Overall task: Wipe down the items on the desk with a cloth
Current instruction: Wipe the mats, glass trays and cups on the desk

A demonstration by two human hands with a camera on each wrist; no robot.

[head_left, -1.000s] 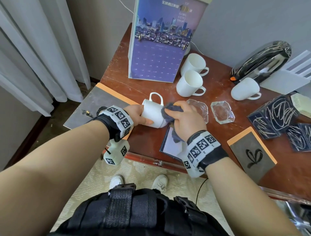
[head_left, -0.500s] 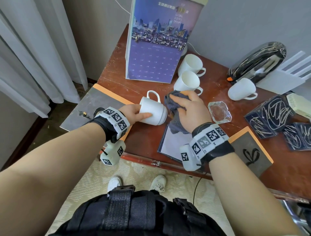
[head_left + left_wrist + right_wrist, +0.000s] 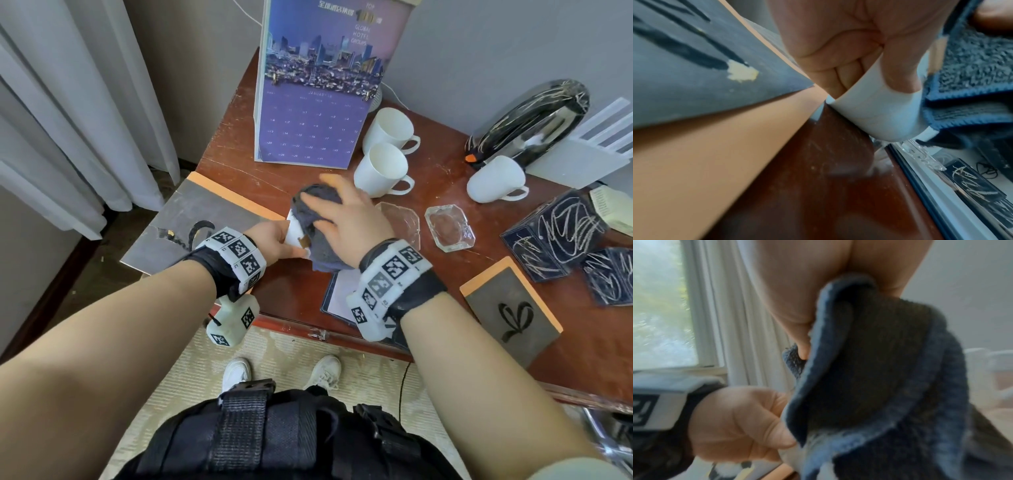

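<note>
At the reddish counter's (image 3: pixel 226 147) front, my left grip (image 3: pixel 274 240) is clasping the white mug (image 3: pixel 294 233) by its base while my right grip (image 3: pixel 346 219) is wrapping the blue-grey cloth (image 3: pixel 322 255) round it. I'm judging the wiping mid-way, with the mug needing turning next.

Cloth (image 3: pixel 323 248) under right hand (image 3: pixel 346 219), mug (image 3: pixel 294 233) in left hand (image 3: pixel 272 241)

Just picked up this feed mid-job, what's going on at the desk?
A person is wiping a white mug. The left hand grips the mug, tipped on its side, while the right hand holds a blue-grey cloth wrapped over it. Three more mugs stand on the desk further back, neither hand on them.
</note>
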